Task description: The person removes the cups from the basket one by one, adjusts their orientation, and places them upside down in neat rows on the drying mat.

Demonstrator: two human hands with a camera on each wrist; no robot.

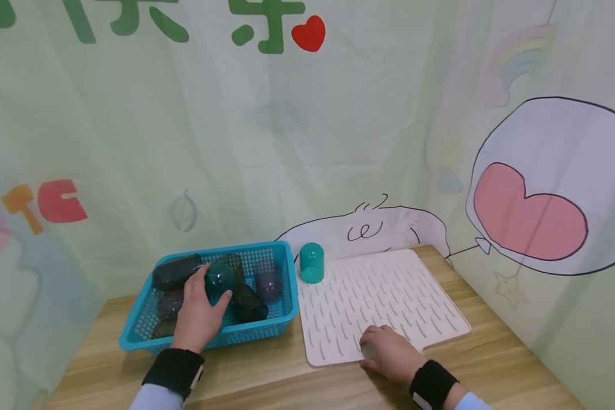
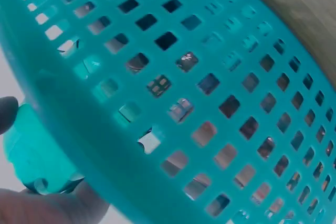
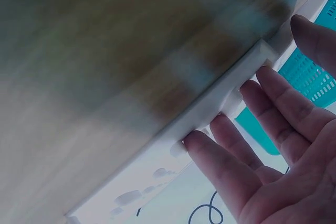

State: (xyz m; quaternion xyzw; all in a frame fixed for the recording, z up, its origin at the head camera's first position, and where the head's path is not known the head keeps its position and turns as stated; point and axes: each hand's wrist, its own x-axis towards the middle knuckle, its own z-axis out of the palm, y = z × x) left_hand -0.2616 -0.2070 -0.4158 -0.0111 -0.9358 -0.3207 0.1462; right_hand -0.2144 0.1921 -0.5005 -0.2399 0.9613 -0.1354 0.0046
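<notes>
Over the blue plastic basket (image 1: 251, 331), my left hand (image 1: 199, 313) grips a teal glass (image 1: 220, 279), its thumb and fingers on either side. In the left wrist view the same glass (image 2: 37, 150) shows past the basket's rim. Several dark glasses lie around it, among them a long dark one (image 1: 176, 272), a black faceted one (image 1: 249, 306) and a purplish one (image 1: 268, 283). My right hand (image 1: 392, 354) rests at the front edge of a white ridged drying mat (image 1: 379, 296); in the right wrist view its fingers (image 3: 226, 163) extend, fairly straight, to the mat's edge.
A green glass (image 1: 311, 265) stands upside down on the mat's back left corner, close beside the basket. Basket and mat sit on a wooden table (image 1: 266, 376). A printed cloth backdrop (image 1: 236, 142) hangs right behind the table and along its right side.
</notes>
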